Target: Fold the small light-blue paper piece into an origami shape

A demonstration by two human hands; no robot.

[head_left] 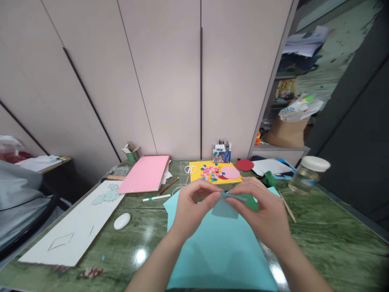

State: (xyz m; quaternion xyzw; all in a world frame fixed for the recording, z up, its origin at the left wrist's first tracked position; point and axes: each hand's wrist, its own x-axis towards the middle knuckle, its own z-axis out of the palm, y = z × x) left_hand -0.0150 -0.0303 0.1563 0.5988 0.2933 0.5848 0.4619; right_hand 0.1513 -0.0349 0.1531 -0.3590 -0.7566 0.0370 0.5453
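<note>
Both hands hold a small folded piece of blue-grey paper (225, 210) above a large light-blue sheet (220, 251). My left hand (196, 205) pinches its left end between thumb and fingers. On the other end, my right hand (263, 207) closes its thumb and fingers on the edge. A green paper piece (249, 201) lies behind the right fingers, partly hidden. Beyond the hands, a yellow sheet (197, 175) bears small pink, blue and yellow pieces (211, 173) and a pink circle (230, 172). White-handled scissors (190, 169) lie at its left edge.
A pink pad (146, 174), a marker (156, 198), a white oval object (122, 221) and a white board with a cactus drawing (75, 227) lie left. At right are a lidded jar (308, 175), a wooden stick (288, 207) and a red circle (244, 165). Cabinets stand behind.
</note>
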